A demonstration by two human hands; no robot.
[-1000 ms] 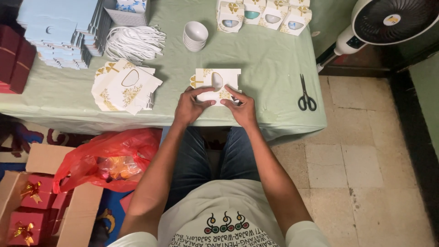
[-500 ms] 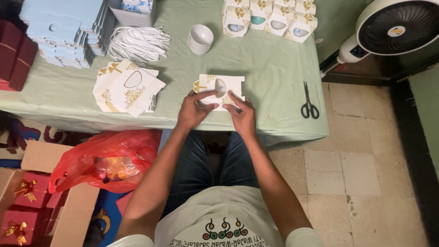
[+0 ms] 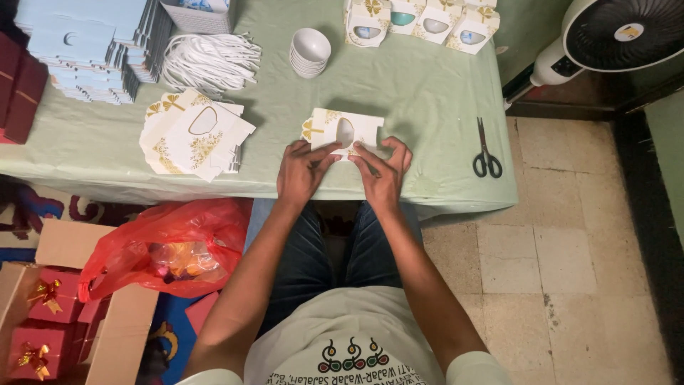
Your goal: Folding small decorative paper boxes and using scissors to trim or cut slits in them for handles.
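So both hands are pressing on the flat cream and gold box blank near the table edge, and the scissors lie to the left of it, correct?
Not quite. In the head view the left hand and right hand do press the flat box blank near the edge of the table, but the scissors lie to its right, not its left.

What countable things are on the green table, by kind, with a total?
Flat box under both hands: 1
Finished boxes at the far edge: 4 in view
Scissors: 1
Stack of white bowls: 1
Bundle of white cords: 1
Total: 8
The piles of flat boxes are too layered to count.
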